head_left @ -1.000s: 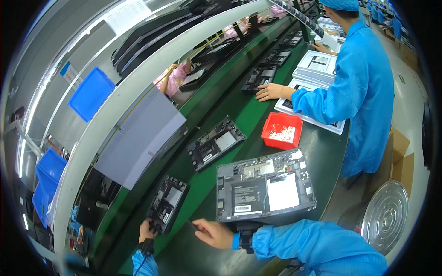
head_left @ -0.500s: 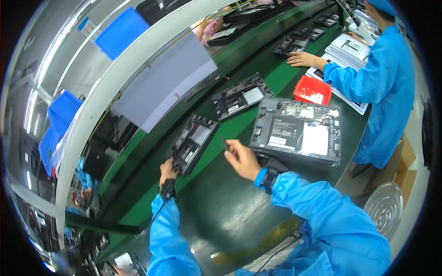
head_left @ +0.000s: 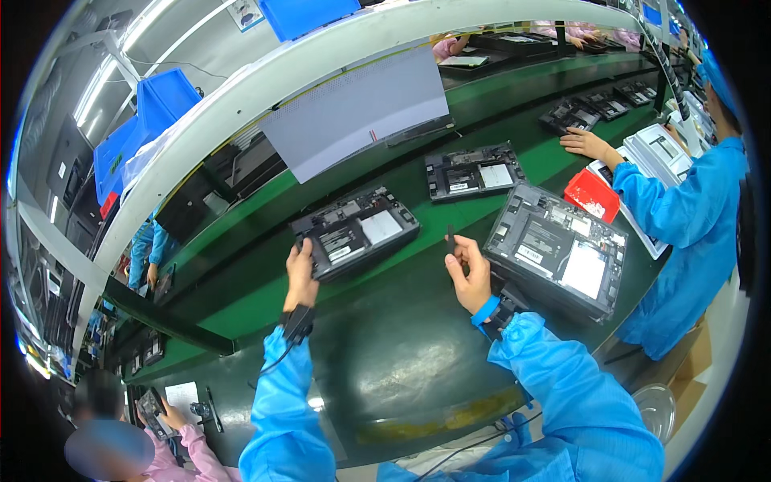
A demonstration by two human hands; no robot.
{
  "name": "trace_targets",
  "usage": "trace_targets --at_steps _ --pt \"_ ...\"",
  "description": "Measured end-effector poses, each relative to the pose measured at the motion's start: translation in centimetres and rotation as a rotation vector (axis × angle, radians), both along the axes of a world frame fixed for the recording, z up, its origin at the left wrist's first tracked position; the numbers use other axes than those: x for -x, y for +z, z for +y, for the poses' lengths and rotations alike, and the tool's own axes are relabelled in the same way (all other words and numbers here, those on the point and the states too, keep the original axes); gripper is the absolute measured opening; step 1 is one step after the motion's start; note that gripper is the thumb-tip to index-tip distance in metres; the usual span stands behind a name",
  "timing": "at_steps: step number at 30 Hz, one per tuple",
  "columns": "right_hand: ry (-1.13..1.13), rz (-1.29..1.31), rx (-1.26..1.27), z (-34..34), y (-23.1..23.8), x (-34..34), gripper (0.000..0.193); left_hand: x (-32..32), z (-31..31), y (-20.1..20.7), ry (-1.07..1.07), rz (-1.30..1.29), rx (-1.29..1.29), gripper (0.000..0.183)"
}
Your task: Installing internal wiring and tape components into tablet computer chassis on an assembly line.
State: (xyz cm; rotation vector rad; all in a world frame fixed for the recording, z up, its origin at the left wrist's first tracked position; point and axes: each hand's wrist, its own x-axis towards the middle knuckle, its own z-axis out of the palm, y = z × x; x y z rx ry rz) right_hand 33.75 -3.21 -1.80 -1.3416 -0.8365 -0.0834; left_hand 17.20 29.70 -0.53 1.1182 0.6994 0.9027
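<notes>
My left hand [head_left: 302,271] is closed on the left end of an opened laptop base [head_left: 357,229], its thumb on top. The base shows a black battery and a silver plate, and lies on the green line. My right hand [head_left: 470,277] pinches a short, thin black piece [head_left: 451,238] standing up between thumb and fingers; its kind is unclear. Close by on the right is a stack of laptop bases [head_left: 554,249], the top one with battery and boards exposed. Another opened laptop base [head_left: 474,173] rests farther back on the line.
A red bin [head_left: 593,195] stands behind the stack. At the right a co-worker in a blue smock [head_left: 683,193] reaches toward more laptop bases [head_left: 570,116]. A grey panel [head_left: 361,112] hangs under the white frame [head_left: 241,104]. Lower left, a person in pink [head_left: 193,446] holds a device.
The view has turned, shifting the scene rightward. The laptop base in my left hand has swung clockwise and lies more level across the picture. My right hand still pinches the black piece.
</notes>
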Motion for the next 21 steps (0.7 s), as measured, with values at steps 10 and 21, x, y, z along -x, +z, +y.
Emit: trace_targets --at_steps 10,21 --pt "0.394 0.29 -0.05 -2.4 7.1 1.5 0.019 13.7 -19.3 0.7 -0.132 0.273 0.289 0.062" --pt "0.67 0.241 0.466 -3.4 3.5 3.2 0.019 11.1 -21.9 2.8 -0.547 0.517 -1.498 0.035"
